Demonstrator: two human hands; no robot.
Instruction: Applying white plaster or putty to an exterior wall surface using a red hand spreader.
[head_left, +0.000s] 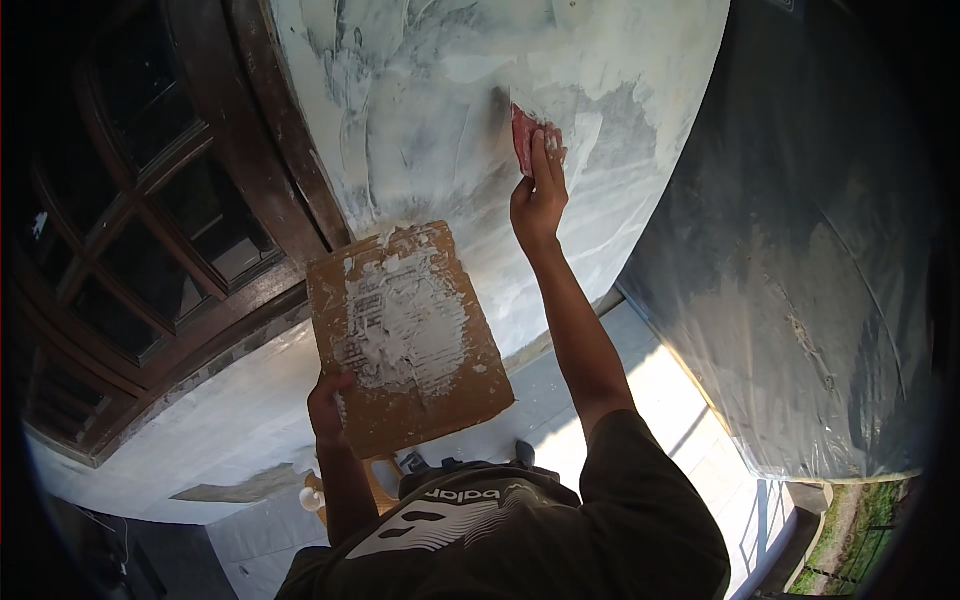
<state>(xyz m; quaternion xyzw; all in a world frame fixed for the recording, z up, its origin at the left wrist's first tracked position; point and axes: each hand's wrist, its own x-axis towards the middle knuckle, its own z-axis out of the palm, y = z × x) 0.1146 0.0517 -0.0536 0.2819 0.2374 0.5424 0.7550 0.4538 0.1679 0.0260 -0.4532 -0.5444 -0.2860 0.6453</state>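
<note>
My right hand (pixel 541 193) is raised to the wall (pixel 430 110), its fingers pressed on a red putty scraper (pixel 523 138). The scraper's far edge meets the patchy white and grey wall surface. Lower down, my left hand (pixel 328 408) grips the left edge of a brown cardboard sheet (pixel 470 408), thumb on top. White putty (pixel 405 325) is smeared in ridges over the middle of the cardboard. The top of the cardboard is close to the wall; whether it touches I cannot tell. The left fingers are hidden beneath the sheet.
A dark wooden window frame (pixel 285 150) with glass panes stands at the left. Grey plastic sheeting (pixel 780 250) hangs at the right. Below are pale floor tiles (pixel 655 400), partly sunlit, and an orange-brown object (pixel 383 485) beside my left forearm. Grass (pixel 850 540) shows at the lower right.
</note>
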